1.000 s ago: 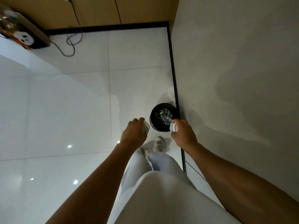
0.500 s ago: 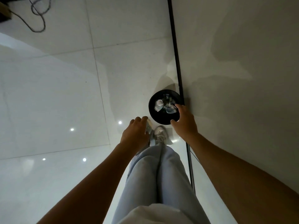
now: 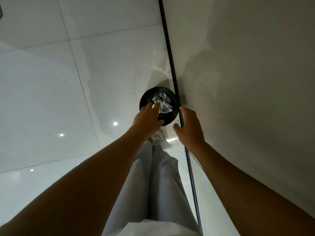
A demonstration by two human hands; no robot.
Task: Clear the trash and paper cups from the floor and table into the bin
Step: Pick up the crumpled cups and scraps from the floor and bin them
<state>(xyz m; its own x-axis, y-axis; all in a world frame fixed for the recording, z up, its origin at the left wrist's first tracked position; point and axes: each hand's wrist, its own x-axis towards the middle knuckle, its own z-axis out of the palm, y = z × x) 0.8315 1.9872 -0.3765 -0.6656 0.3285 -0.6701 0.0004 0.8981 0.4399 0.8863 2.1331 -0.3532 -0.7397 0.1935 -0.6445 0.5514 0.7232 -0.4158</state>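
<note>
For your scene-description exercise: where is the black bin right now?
In the head view, the black bin stands on the tiled floor, right of centre against the wall's dark baseboard, beneath the left hand.

glossy white floor tiles (image 3: 51,82), black baseboard (image 3: 167,41), grey wall (image 3: 247,65)

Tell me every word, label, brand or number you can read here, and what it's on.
None can be read.
Crumpled papers in the black bin: any print is too blurred to read.
Small pale item at the left hand's fingertips: no legible marking.
Shoe: no readable brand.
</note>
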